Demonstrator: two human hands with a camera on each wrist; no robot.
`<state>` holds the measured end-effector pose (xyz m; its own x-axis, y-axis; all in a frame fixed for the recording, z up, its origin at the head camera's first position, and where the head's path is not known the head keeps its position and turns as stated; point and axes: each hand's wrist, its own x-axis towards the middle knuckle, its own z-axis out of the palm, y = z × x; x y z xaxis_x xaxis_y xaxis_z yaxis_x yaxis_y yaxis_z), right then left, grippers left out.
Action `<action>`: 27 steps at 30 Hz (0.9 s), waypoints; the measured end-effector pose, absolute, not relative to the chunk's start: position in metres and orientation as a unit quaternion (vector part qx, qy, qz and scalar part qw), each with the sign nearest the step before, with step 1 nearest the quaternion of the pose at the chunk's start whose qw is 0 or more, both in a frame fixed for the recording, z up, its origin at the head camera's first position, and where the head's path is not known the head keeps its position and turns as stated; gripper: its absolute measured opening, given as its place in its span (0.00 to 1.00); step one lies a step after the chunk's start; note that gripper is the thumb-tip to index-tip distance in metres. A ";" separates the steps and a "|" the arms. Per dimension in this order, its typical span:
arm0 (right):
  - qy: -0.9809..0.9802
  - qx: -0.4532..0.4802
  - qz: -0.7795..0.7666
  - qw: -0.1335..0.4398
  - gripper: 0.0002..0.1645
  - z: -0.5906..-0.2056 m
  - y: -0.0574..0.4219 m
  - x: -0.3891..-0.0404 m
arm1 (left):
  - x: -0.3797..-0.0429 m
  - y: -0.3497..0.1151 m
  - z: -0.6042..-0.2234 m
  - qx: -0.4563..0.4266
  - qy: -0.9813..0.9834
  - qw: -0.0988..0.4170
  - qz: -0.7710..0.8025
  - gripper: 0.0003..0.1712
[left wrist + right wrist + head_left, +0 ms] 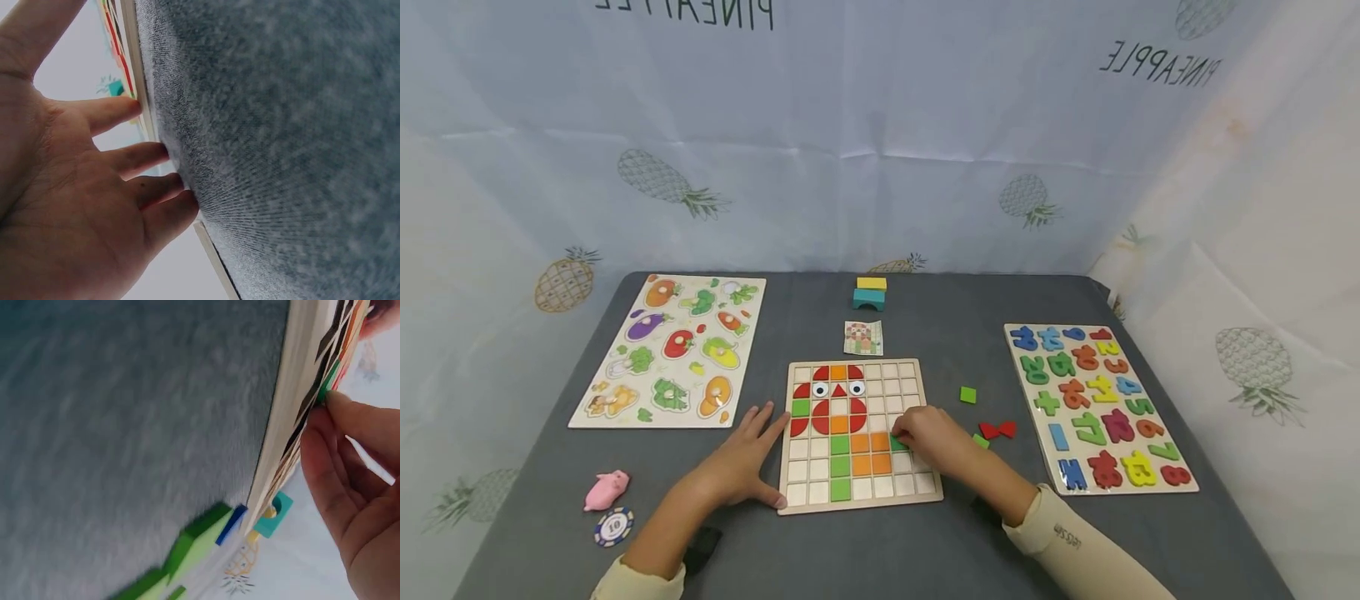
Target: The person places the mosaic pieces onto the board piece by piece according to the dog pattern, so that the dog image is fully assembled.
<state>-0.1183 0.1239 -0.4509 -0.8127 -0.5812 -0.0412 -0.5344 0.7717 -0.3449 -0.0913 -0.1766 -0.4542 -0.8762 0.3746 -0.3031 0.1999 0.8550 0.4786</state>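
A wooden grid board (808,493) lies on the dark table with red, orange and green tiles in many of its squares, some forming a figure with two eyes. My left hand (733,467) lies along the board's left edge, fingers spread, thumb near the lower left corner. In the left wrist view those fingers (156,156) reach the board's side. Between thumb and fingertips my right hand (934,437) pinches a green tile (326,382) at the squares right of the orange tiles (870,452). Part of that tile is hidden by the fingers.
Right of the board lie loose green tiles (967,395) and red pieces (988,431). Behind it are a picture card (863,338), a teal arch block (868,300) and a yellow block (872,284). Farther out: vegetable puzzle (632,422), character puzzle (1032,400), pink pig (606,490), poker chip (614,527).
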 end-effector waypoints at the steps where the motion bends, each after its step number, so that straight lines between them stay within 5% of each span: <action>1: 0.937 -0.308 -0.151 0.067 0.07 -0.451 0.124 -0.117 | -0.091 -0.177 -0.454 0.152 0.943 0.197 0.223 0.70; 7: 0.932 -0.316 -0.173 0.047 0.08 -0.449 0.138 -0.120 | -0.089 -0.177 -0.456 0.150 0.942 0.200 0.225 0.69; 13: 0.968 -0.194 -0.155 -0.026 0.11 -0.443 0.175 -0.139 | -0.089 -0.176 -0.459 0.147 0.944 0.197 0.222 0.69; 17: 0.984 -0.136 -0.111 0.006 0.14 -0.445 0.196 -0.148 | -0.089 -0.177 -0.458 0.145 0.944 0.193 0.225 0.69; 21: 0.985 -0.135 -0.105 0.038 0.12 -0.452 0.203 -0.150 | -0.090 -0.177 -0.458 0.146 0.944 0.192 0.224 0.69; 27: 0.966 -0.226 -0.128 -0.002 0.12 -0.446 0.180 -0.129 | -0.090 -0.177 -0.459 0.144 0.944 0.193 0.224 0.69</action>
